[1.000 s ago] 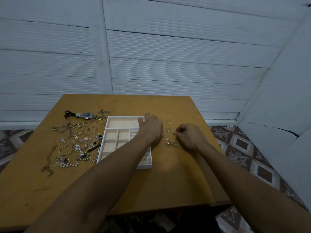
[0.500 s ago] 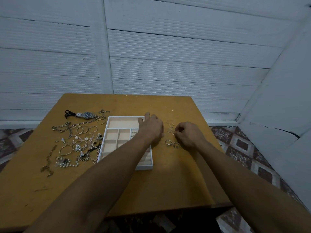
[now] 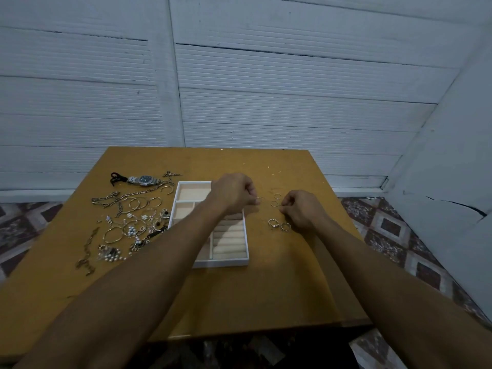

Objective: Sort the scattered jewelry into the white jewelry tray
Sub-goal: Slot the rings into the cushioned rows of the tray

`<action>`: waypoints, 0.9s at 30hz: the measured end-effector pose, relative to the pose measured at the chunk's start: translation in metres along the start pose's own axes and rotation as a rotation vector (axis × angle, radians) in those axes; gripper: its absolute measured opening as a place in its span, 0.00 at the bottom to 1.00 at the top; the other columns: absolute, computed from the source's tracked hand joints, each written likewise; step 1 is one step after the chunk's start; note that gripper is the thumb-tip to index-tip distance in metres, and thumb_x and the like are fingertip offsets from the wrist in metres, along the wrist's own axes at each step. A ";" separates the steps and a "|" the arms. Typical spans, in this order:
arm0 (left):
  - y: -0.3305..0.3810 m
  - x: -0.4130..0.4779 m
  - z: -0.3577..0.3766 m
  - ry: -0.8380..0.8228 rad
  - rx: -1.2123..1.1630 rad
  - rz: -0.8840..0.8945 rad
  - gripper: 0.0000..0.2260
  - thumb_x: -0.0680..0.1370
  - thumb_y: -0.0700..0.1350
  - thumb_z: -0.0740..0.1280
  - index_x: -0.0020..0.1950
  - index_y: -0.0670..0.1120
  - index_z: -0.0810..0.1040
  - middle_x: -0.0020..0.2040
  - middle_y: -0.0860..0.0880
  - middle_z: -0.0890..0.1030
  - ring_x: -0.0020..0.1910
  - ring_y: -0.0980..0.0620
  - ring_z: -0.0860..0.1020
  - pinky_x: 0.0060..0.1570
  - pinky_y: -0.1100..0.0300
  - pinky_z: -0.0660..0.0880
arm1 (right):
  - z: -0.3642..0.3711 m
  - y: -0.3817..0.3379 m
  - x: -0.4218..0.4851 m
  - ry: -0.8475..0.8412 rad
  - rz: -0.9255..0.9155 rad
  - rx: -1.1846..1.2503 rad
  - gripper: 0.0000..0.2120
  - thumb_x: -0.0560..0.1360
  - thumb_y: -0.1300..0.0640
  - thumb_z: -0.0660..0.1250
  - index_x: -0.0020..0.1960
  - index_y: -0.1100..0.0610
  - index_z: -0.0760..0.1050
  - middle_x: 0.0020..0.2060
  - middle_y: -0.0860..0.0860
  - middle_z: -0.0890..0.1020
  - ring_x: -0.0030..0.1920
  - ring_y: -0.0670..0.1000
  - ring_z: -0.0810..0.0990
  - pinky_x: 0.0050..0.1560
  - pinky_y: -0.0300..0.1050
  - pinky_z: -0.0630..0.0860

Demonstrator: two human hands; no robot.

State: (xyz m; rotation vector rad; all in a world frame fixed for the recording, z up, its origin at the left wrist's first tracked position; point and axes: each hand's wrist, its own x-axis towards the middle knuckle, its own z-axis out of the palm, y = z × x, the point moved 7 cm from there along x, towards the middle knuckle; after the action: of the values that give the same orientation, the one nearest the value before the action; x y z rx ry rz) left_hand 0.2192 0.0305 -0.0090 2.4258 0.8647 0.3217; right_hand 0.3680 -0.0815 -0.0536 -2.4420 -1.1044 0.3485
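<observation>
Spread over the left half of an ochre wooden table [image 3: 266,288]: a tangle of scattered jewelry [image 3: 127,222], with thin bangles, chunky chain links, pearl clusters and small flower-shaped pieces. At the far edge of that heap, a steel wristwatch [image 3: 145,180] with a dark dial. Behind everything, white ribbed wall panels; off the table's edges, patterned floor tiles.

In the middle, the white jewelry tray [image 3: 221,262], rectangular, with cream-lined square compartments at the far end and padded ring rolls nearer the camera (the left forearm crosses it diagonally and hides much of the inside).

Right of the tray, on bare wood: two silver rings [image 3: 279,225] side by side, just in front of the right hand, and a few fine wire hoops [image 3: 275,201] lying between the two hands.

Compared with half a second ago: left hand [image 3: 234,194] no longer flat over the tray's far right corner but curled into a loose fist, fingertips pinched on one end of a very thin wire or chain [image 3: 266,199]. Right hand [image 3: 299,209] in nearly the same spot, fingers likewise pinched together at the strand's other end. Strand stretched between them, too fine to identify.
</observation>
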 end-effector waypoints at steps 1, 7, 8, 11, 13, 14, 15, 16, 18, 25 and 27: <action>-0.003 -0.004 -0.008 -0.001 -0.024 0.006 0.09 0.68 0.51 0.78 0.37 0.50 0.79 0.34 0.57 0.79 0.42 0.53 0.78 0.54 0.51 0.75 | 0.000 0.001 0.001 -0.004 0.017 0.017 0.03 0.74 0.55 0.70 0.43 0.50 0.76 0.44 0.48 0.80 0.49 0.51 0.78 0.53 0.51 0.77; -0.024 -0.036 -0.040 -0.081 0.015 0.017 0.08 0.69 0.48 0.78 0.43 0.46 0.84 0.37 0.52 0.82 0.37 0.56 0.76 0.36 0.63 0.71 | -0.005 -0.001 -0.004 0.008 0.006 0.091 0.09 0.73 0.59 0.71 0.39 0.51 0.72 0.39 0.47 0.79 0.44 0.50 0.77 0.44 0.47 0.74; -0.029 -0.040 -0.041 -0.109 0.043 0.005 0.08 0.69 0.48 0.78 0.43 0.46 0.84 0.39 0.51 0.83 0.38 0.54 0.77 0.37 0.62 0.71 | -0.007 -0.002 -0.007 0.006 -0.004 0.117 0.09 0.73 0.61 0.71 0.39 0.52 0.73 0.37 0.46 0.78 0.42 0.49 0.77 0.40 0.43 0.72; -0.041 -0.046 -0.044 -0.148 0.072 -0.031 0.07 0.69 0.47 0.78 0.45 0.47 0.85 0.42 0.50 0.84 0.41 0.54 0.78 0.41 0.61 0.72 | -0.015 -0.005 -0.014 0.008 -0.004 0.210 0.06 0.73 0.63 0.71 0.40 0.55 0.76 0.34 0.45 0.77 0.36 0.44 0.75 0.34 0.37 0.66; -0.041 -0.048 -0.046 -0.132 0.084 -0.024 0.06 0.70 0.46 0.77 0.45 0.47 0.85 0.42 0.51 0.84 0.42 0.54 0.79 0.42 0.62 0.72 | -0.020 -0.011 -0.020 0.024 -0.013 0.247 0.07 0.72 0.65 0.71 0.40 0.55 0.76 0.31 0.46 0.78 0.33 0.44 0.76 0.34 0.37 0.69; -0.040 -0.048 -0.045 -0.116 0.095 -0.011 0.05 0.71 0.45 0.76 0.45 0.48 0.85 0.42 0.51 0.84 0.43 0.54 0.79 0.42 0.62 0.73 | -0.022 -0.015 -0.024 0.030 -0.024 0.264 0.07 0.72 0.66 0.70 0.40 0.56 0.77 0.29 0.46 0.78 0.30 0.43 0.77 0.33 0.36 0.71; -0.038 -0.049 -0.043 -0.098 0.113 0.006 0.05 0.72 0.45 0.76 0.46 0.47 0.85 0.43 0.51 0.84 0.43 0.55 0.79 0.42 0.63 0.72 | -0.023 -0.021 -0.029 0.035 -0.037 0.284 0.06 0.72 0.68 0.68 0.40 0.58 0.77 0.28 0.45 0.78 0.28 0.40 0.76 0.31 0.35 0.72; -0.036 -0.050 -0.040 -0.078 0.138 0.024 0.04 0.73 0.44 0.75 0.47 0.47 0.85 0.44 0.51 0.84 0.43 0.55 0.78 0.41 0.63 0.72 | -0.023 -0.026 -0.034 0.035 -0.052 0.305 0.06 0.72 0.68 0.67 0.41 0.59 0.77 0.28 0.45 0.78 0.27 0.39 0.76 0.30 0.34 0.72; -0.032 -0.052 -0.034 -0.018 0.193 0.053 0.03 0.74 0.45 0.72 0.46 0.49 0.85 0.44 0.52 0.84 0.44 0.55 0.77 0.42 0.62 0.74 | -0.021 -0.038 -0.045 0.020 -0.092 0.337 0.06 0.73 0.69 0.66 0.42 0.59 0.78 0.29 0.46 0.78 0.29 0.41 0.78 0.31 0.37 0.74; -0.035 -0.069 -0.019 0.060 0.277 0.117 0.04 0.75 0.48 0.69 0.46 0.52 0.83 0.44 0.52 0.84 0.47 0.50 0.79 0.45 0.54 0.76 | 0.000 -0.064 -0.068 -0.069 -0.162 0.371 0.08 0.74 0.66 0.68 0.39 0.56 0.78 0.31 0.49 0.79 0.36 0.51 0.81 0.41 0.48 0.82; -0.035 -0.075 -0.020 0.100 0.284 0.147 0.05 0.76 0.50 0.69 0.48 0.53 0.84 0.45 0.51 0.84 0.48 0.50 0.77 0.45 0.55 0.75 | 0.005 -0.066 -0.070 -0.076 -0.172 0.358 0.09 0.74 0.66 0.69 0.38 0.54 0.78 0.31 0.49 0.79 0.37 0.51 0.82 0.45 0.53 0.83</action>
State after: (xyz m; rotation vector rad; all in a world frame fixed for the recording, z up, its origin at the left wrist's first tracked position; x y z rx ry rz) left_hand 0.1362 0.0137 -0.0151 2.7655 0.8237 0.4014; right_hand 0.2780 -0.0941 -0.0220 -2.0217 -1.1614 0.5367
